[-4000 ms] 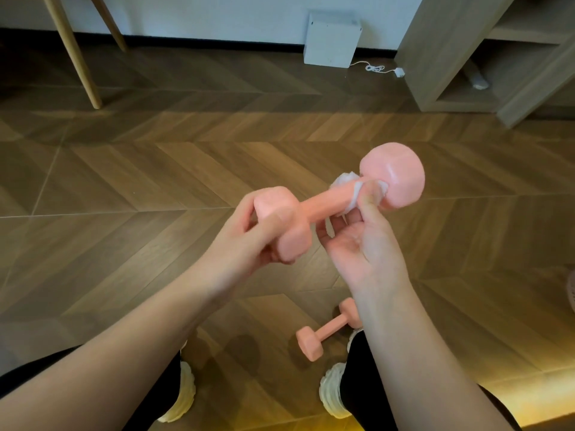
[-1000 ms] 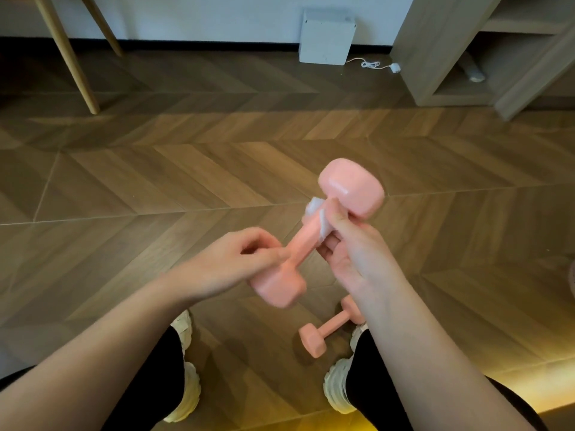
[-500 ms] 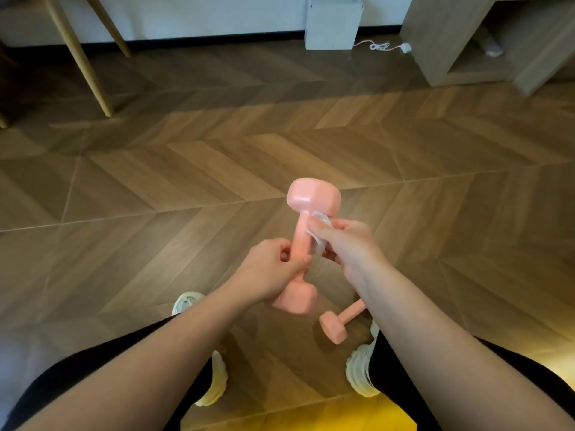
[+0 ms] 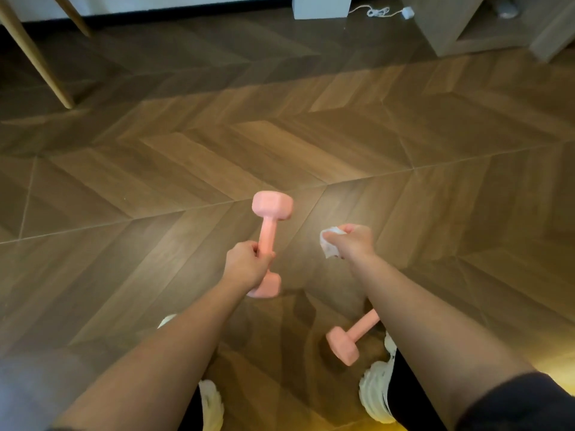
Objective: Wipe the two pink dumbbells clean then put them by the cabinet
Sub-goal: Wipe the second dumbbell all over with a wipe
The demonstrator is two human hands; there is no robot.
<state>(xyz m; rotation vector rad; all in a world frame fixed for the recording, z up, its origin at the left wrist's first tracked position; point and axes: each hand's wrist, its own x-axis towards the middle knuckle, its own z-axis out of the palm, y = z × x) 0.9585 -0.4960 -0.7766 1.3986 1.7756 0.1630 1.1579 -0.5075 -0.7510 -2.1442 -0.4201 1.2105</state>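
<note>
Left hand [image 4: 245, 267]: fingers curled round the handle of a pink dumbbell [image 4: 270, 225], which is held nearly upright above the floor [image 4: 186, 150], well apart from the cabinet [image 4: 435, 26].
Right hand [image 4: 354, 242]: fingers bunched round a crumpled white wipe [image 4: 328, 244], apart from the held dumbbell, on its cabinet side.
Second dumbbell [image 4: 348, 340]: lying on the floor beside a white shoe [image 4: 375, 393], farther from the cabinet than the held one, its far end hidden under the right forearm.
White box [image 4: 322, 6]: by the wall, near the cabinet.
</note>
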